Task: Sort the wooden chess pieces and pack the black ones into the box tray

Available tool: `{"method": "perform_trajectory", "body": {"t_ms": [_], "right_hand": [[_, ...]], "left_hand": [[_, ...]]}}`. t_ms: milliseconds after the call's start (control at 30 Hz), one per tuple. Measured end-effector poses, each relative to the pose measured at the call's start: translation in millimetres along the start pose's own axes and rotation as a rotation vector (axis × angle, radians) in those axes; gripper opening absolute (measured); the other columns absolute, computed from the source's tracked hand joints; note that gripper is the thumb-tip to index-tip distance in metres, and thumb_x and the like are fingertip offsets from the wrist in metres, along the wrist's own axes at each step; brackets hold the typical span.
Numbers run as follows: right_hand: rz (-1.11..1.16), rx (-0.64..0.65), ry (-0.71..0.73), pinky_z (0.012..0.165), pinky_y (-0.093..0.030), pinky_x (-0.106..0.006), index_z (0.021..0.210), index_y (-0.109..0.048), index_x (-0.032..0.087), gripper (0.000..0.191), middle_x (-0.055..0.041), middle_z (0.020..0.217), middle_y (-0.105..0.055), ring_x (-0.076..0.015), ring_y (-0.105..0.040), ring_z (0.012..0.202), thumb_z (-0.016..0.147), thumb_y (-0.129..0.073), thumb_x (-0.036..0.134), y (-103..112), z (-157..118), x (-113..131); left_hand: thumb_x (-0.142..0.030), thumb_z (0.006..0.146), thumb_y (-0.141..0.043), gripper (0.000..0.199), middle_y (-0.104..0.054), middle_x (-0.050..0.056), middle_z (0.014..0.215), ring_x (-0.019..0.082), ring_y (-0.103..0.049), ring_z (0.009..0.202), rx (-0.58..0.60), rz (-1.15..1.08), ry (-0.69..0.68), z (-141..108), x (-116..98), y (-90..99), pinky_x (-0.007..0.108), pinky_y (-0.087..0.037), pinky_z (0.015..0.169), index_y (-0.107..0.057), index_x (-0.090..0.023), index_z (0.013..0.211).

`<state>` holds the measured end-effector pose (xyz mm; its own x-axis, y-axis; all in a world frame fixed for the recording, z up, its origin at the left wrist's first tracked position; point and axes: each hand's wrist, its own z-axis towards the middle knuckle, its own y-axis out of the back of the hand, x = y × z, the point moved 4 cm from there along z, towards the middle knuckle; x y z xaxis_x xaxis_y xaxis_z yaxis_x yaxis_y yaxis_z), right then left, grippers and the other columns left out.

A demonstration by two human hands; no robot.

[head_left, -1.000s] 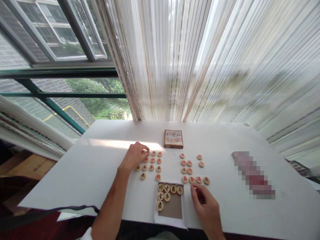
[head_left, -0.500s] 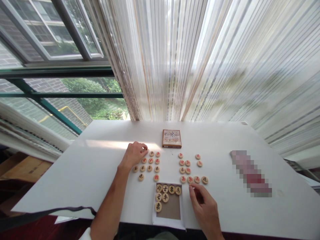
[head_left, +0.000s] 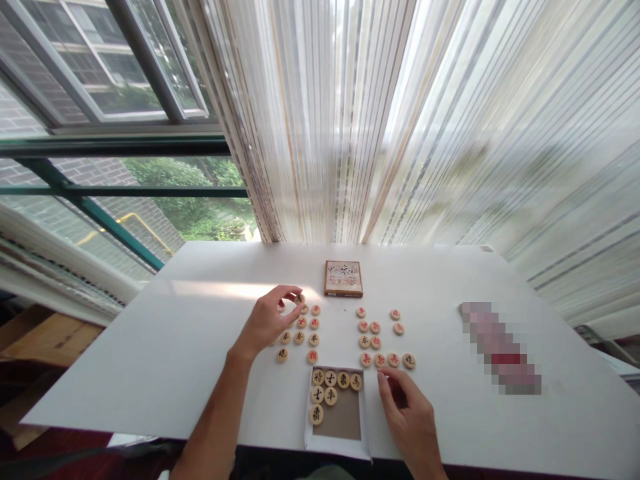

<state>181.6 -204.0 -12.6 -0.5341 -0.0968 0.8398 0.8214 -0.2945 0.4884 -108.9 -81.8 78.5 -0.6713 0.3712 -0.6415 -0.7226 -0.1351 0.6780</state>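
Observation:
Between thumb and fingers, my left hand (head_left: pixel 267 319) holds a round wooden piece with a black character (head_left: pixel 299 299), just above the left group of pieces. Below and beside that hand lie several red and black pieces, among them a red one (head_left: pixel 313 356). An open white box (head_left: pixel 337 445) near the front edge contains several black-marked pieces (head_left: pixel 331 397) in its upper and left parts. My right hand (head_left: pixel 407 413) rests right of the box, its thumb and fingertips close together near a red piece (head_left: pixel 380 360); whether something small is between them is hidden.
More pieces (head_left: pixel 375 327) lie in loose rows right of centre on the white table (head_left: pixel 165 373). A decorated box lid (head_left: pixel 343 279) sits toward the back. A blurred pinkish object (head_left: pixel 500 347) lies on the right. Curtains and a window stand behind the table.
My left hand has lifted a black-marked piece and moved slightly right with it. My right hand has stayed almost in place.

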Motion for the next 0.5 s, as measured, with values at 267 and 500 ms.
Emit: {"method": "perform_trajectory", "body": {"t_ms": [267,500], "right_hand": [[0.031,-0.032,-0.016,0.064,-0.056,-0.026,0.094,-0.072,0.021,0.026,-0.0041,0.082,-0.074,-0.0185,-0.068,0.066,0.092,-0.060,0.044,4,-2,7],[0.207,0.114,-0.084,0.073,-0.058,-0.027,0.100,-0.069,0.021,0.023,-0.0059,0.090,-0.074,-0.0211,-0.071,0.083,0.093,-0.061,0.042,-2,-3,27]], "left_hand": [[-0.025,0.086,-0.073,0.025,-0.072,0.003,0.103,0.016,-0.066,0.082,0.104,-0.238,-0.068,-37,-43,-19.8,0.029,-0.057,0.078,-0.067,-0.023,0.111],[-0.027,0.085,-0.076,0.024,-0.072,0.004,0.101,0.016,-0.066,0.084,0.164,-0.383,-0.069,-62,-62,-39.6,0.029,-0.057,0.076,-0.067,-0.022,0.106]]}}
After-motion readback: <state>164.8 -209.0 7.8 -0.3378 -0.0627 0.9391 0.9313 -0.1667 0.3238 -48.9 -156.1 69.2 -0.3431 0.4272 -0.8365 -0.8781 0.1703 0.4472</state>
